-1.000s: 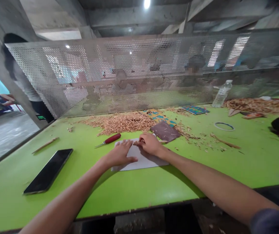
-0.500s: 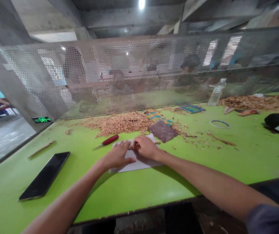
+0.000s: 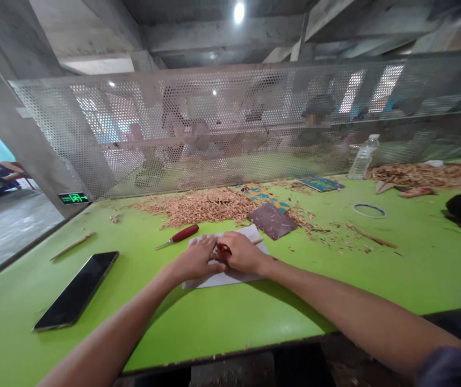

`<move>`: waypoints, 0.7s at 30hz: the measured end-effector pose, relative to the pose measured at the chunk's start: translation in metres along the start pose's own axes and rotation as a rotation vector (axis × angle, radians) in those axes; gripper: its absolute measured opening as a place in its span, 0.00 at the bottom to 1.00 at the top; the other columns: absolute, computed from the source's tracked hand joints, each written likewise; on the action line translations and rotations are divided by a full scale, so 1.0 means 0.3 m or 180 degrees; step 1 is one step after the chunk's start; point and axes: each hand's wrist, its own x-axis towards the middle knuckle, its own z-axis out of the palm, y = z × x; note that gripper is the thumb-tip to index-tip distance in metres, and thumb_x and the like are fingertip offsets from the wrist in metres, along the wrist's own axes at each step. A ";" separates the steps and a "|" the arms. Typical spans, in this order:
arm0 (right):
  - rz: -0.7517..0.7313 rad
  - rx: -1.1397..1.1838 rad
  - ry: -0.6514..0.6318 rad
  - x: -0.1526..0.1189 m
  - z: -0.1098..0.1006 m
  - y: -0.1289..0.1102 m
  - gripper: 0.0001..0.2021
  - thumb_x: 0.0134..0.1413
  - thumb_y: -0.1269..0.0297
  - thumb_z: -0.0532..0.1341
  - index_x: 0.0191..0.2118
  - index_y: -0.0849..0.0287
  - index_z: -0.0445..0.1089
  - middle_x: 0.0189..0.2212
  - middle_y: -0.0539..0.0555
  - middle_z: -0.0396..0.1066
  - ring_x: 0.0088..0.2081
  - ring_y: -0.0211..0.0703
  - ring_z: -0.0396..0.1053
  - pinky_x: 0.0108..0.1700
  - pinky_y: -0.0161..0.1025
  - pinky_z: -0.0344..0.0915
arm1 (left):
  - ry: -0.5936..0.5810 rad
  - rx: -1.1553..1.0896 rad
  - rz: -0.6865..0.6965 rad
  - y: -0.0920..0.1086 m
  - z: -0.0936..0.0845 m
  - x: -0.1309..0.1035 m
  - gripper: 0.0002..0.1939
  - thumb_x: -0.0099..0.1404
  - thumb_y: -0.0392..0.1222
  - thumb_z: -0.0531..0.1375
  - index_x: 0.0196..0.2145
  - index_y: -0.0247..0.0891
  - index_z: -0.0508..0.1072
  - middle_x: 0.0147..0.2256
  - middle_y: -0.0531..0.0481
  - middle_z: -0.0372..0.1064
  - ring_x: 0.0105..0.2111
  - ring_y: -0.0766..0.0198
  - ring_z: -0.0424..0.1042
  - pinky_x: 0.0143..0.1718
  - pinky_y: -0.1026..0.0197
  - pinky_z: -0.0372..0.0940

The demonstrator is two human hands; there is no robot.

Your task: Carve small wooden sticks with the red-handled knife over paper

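A white sheet (image 3: 214, 279) lies on the green table under both hands. My right hand (image 3: 242, 253) is closed round a light wooden stick (image 3: 258, 241), whose end sticks out on the right side. My left hand (image 3: 200, 259) rests on the sheet with its fingers spread, its fingertips close beside the right hand. What lies between the two hands is mostly hidden. Just behind the left hand is a carving knife with a red handle (image 3: 185, 233), its blade pointing left. A brown sandpaper-like square (image 3: 273, 220) touches the back right of the sheet.
A phone (image 3: 78, 290) and a carved stick (image 3: 72, 246) lie at left. Wood shavings (image 3: 202, 208) are heaped behind the hands. A bottle (image 3: 363, 157), a ring (image 3: 369, 210) and another stick (image 3: 375, 236) are at right. A perforated metal screen (image 3: 142, 134) stands behind.
The fingers of my right hand have curled and shifted slightly, with reddish shade now showing between them. My left hand stays nearly in place. The whole view has shifted slightly.
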 end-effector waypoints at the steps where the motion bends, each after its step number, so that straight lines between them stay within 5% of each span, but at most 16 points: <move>1: 0.0088 -0.0008 0.0018 0.004 -0.004 0.008 0.04 0.57 0.71 0.64 0.31 0.60 0.73 0.31 0.53 0.72 0.35 0.42 0.66 0.38 0.36 0.55 | 0.0004 -0.0002 0.0007 -0.001 0.002 0.000 0.39 0.66 0.61 0.62 0.67 0.38 0.60 0.69 0.34 0.57 0.70 0.37 0.53 0.68 0.38 0.50; 6: 0.0928 -0.0296 0.0265 0.025 -0.029 0.070 0.07 0.61 0.64 0.65 0.33 0.62 0.75 0.35 0.57 0.75 0.37 0.44 0.68 0.39 0.37 0.55 | -0.0095 0.0021 -0.0110 0.001 0.002 0.003 0.45 0.66 0.62 0.61 0.71 0.36 0.53 0.72 0.31 0.49 0.72 0.37 0.48 0.69 0.37 0.48; 13: -0.0043 -0.0011 0.0010 0.002 0.013 -0.008 0.01 0.55 0.71 0.64 0.33 0.60 0.73 0.32 0.53 0.72 0.35 0.42 0.65 0.38 0.36 0.55 | -0.0015 0.0002 -0.0006 0.001 0.005 0.001 0.39 0.66 0.59 0.63 0.67 0.36 0.60 0.69 0.32 0.56 0.70 0.38 0.52 0.69 0.38 0.49; 18: 0.0715 -0.0183 0.0177 0.011 -0.012 0.039 0.04 0.60 0.67 0.64 0.34 0.61 0.75 0.33 0.56 0.74 0.37 0.44 0.67 0.39 0.37 0.56 | 0.0034 -0.0061 0.0072 -0.002 0.006 0.003 0.39 0.66 0.63 0.61 0.67 0.41 0.60 0.69 0.35 0.57 0.70 0.38 0.54 0.67 0.39 0.51; 21: 0.0562 -0.0170 0.0212 0.007 -0.005 0.030 0.04 0.59 0.68 0.64 0.33 0.60 0.74 0.33 0.55 0.73 0.37 0.44 0.67 0.39 0.37 0.56 | -0.0003 -0.0050 0.0032 -0.005 0.007 0.005 0.40 0.66 0.62 0.61 0.68 0.40 0.58 0.70 0.34 0.56 0.70 0.38 0.53 0.68 0.38 0.50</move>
